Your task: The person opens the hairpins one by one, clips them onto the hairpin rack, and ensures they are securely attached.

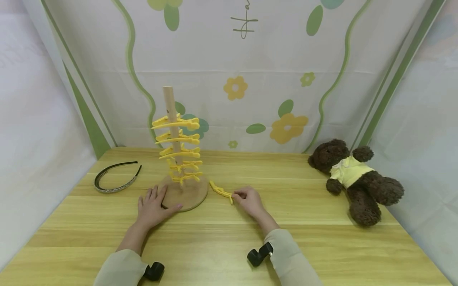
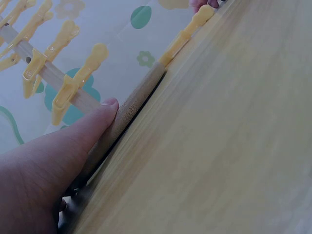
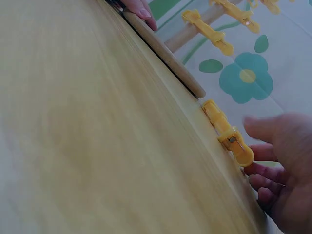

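Note:
A wooden stand has an upright post point(image 1: 169, 99) on a round base point(image 1: 191, 198), with several yellow hair clips point(image 1: 180, 139) set across the post one above another. My left hand point(image 1: 152, 208) rests on the base's near left edge, fingers spread and thumb along the rim. Another yellow hair clip point(image 3: 224, 127) lies on the table just right of the base. At its near end is my right hand point(image 1: 250, 201), fingertips right at the clip. In the right wrist view the thumb point(image 3: 263, 127) stands apart from the clip.
A dark headband point(image 1: 116, 188) with a glittery band lies left of the stand. On the right side of the table, a brown teddy bear point(image 1: 352, 174) in a yellow shirt lies on its back. A flower-patterned cloth point(image 1: 214, 55) hangs behind the table.

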The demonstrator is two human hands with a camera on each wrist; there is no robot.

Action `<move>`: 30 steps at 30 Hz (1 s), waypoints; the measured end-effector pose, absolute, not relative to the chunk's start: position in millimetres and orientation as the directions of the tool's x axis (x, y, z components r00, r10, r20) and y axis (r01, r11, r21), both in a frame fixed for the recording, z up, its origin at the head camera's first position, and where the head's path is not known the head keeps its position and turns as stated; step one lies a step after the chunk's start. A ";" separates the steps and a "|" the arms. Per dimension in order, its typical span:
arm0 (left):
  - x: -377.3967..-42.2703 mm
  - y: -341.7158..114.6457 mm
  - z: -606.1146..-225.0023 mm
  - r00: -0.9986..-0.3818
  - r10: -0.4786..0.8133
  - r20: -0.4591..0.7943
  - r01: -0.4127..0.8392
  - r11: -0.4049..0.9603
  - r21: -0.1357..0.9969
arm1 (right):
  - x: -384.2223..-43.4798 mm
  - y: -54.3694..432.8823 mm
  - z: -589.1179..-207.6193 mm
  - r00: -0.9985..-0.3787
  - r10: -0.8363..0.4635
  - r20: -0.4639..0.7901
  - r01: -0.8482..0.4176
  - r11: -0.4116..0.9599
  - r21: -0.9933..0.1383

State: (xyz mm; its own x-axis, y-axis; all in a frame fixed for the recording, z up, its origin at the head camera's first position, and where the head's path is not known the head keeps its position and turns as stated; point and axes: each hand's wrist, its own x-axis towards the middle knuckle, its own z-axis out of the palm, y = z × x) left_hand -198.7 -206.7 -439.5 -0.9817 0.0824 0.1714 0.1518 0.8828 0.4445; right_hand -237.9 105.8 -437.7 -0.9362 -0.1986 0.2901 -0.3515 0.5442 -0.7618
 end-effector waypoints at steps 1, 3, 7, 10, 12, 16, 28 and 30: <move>-198.7 -206.6 -439.7 -0.982 0.082 0.170 0.151 0.882 0.446 | -236.9 105.4 -436.5 -0.938 -0.214 0.275 -0.348 0.576 -0.740; -198.9 -206.4 -439.9 -0.982 0.082 0.170 0.151 0.882 0.447 | -234.9 104.1 -434.8 -0.933 -0.246 0.261 -0.359 0.642 -0.677; -199.0 -206.2 -440.0 -0.983 0.080 0.166 0.148 0.881 0.448 | -231.3 100.9 -432.4 -0.933 -0.266 0.241 -0.358 0.736 -0.574; -199.1 -206.4 -439.8 -0.983 0.079 0.164 0.146 0.881 0.450 | -230.9 99.8 -433.0 -0.934 -0.246 0.257 -0.352 0.747 -0.564; -199.1 -206.6 -439.7 -0.983 0.080 0.163 0.146 0.881 0.451 | -231.2 99.5 -433.6 -0.937 -0.227 0.265 -0.343 0.741 -0.578; -199.4 -208.3 -440.2 -0.984 0.080 0.161 0.146 0.881 0.450 | -233.1 98.9 -434.7 -0.941 -0.205 0.269 -0.332 0.718 -0.611; -198.0 -206.8 -439.0 -0.982 0.082 0.171 0.152 0.881 0.448 | -243.2 112.2 -418.6 -0.969 -0.134 0.206 -0.246 0.484 -0.840; -197.9 -206.3 -438.4 -0.982 0.083 0.172 0.153 0.880 0.449 | -245.3 118.2 -410.4 -0.968 -0.149 0.201 -0.249 0.486 -0.838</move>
